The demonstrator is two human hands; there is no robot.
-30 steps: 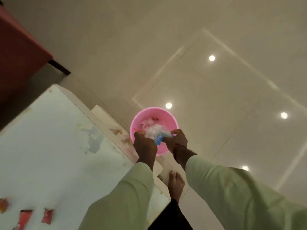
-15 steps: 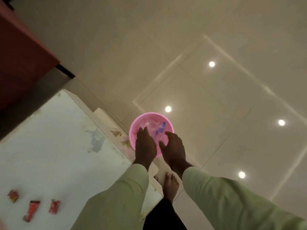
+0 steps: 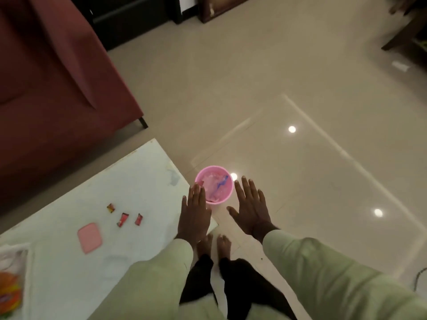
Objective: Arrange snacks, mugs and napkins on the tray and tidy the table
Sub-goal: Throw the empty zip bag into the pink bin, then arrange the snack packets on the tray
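A pink bin [image 3: 227, 191] stands on the floor by the corner of the white table [image 3: 92, 199]; clear plastic and a blue scrap lie inside it. My left hand [image 3: 194, 213] hovers flat and empty over the table corner, just left of the bin. My right hand [image 3: 250, 207] is spread open and empty to the bin's right, above the floor. Three small red wrappers [image 3: 124, 218] lie on the table, with a pink square lid [image 3: 89, 237] nearer to me. A white bag holding an orange snack packet [image 3: 9, 289] sits at the lower left edge.
A red sofa [image 3: 53, 77] stands close behind the table. Glossy beige floor tiles [image 3: 300, 158] stretch out to the right. My bare feet [image 3: 215, 245] are beside the table corner. Dark furniture [image 3: 406, 31] stands at the far right, with a white scrap on the floor near it.
Both hands let go of the plastic and blue scrap, which now lie in the bin. The hands have pulled back and spread open, and my head has lifted, so more of the table shows.
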